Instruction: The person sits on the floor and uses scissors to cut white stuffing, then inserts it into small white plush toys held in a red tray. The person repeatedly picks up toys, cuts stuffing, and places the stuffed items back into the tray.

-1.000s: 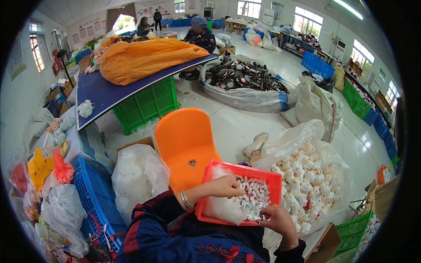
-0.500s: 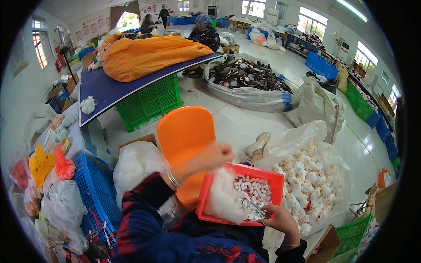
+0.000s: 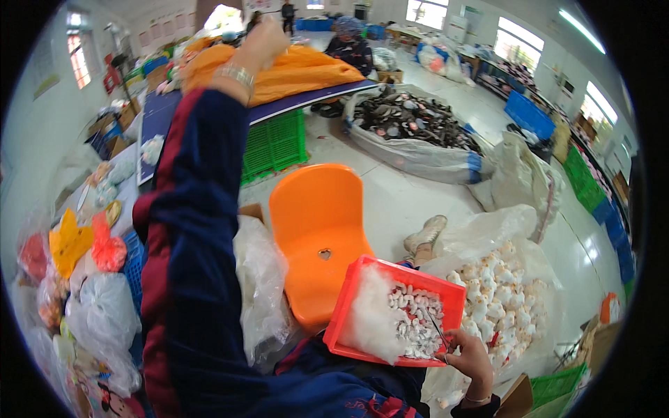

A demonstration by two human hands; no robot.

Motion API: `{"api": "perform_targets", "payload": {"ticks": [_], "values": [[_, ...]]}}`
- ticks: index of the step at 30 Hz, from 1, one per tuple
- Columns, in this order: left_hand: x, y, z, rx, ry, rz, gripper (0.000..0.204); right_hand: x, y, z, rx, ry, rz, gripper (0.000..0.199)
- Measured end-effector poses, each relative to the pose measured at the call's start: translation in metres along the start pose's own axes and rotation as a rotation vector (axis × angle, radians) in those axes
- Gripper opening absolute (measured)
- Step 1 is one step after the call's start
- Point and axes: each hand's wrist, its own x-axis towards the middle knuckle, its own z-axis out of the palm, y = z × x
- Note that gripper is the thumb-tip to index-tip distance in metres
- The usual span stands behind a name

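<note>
My left hand (image 3: 265, 43) is raised high over the orange cloth bundle, its fingers drawn together; whatever they hold is too small or blurred to make out. A red plastic tray (image 3: 454, 296) rests on my lap. Fluffy white stuffing (image 3: 373, 313) fills its left part, and several small white fabric pieces (image 3: 416, 301) lie on its right. At the tray's lower right corner my right hand (image 3: 472, 359) grips slim metal forceps (image 3: 437, 327), their tip among the small pieces.
An orange chair (image 3: 317, 209) stands just ahead. To the right lies a clear bag of white stuffed pieces (image 3: 495, 296). Farther off is a big sack of dark pieces (image 3: 411, 122). A blue table (image 3: 164, 115) bears an orange cloth bundle (image 3: 306, 70). Plastic bags (image 3: 104, 310) crowd the left.
My left hand has swung up and away from above the tray, the arm now stretched out. My right hand stays by the tray with the forceps. The view has shifted slightly.
</note>
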Motion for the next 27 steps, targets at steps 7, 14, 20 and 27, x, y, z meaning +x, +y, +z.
{"api": "perform_targets", "payload": {"ticks": [7, 14, 20, 27], "values": [[-0.195, 0.098, 0.117, -0.558, -0.711, 0.390, 0.069, -0.095, 0.073, -0.108, -0.071, 0.730, 0.226, 0.104], [-0.276, 0.117, 0.142, -0.600, -1.138, 0.268, 0.051, -0.434, 0.110, -0.378, -0.608, 1.804, 0.836, 0.115], [-0.254, 0.170, 0.147, -0.417, -1.156, 0.543, 0.035, -0.530, 0.040, -0.418, -0.937, 1.938, 1.070, 0.087], [-0.261, 0.216, 0.133, -0.121, -1.188, 0.644, 0.037, -0.493, 0.033, -0.346, -1.162, 1.716, 1.193, 0.108]]}}
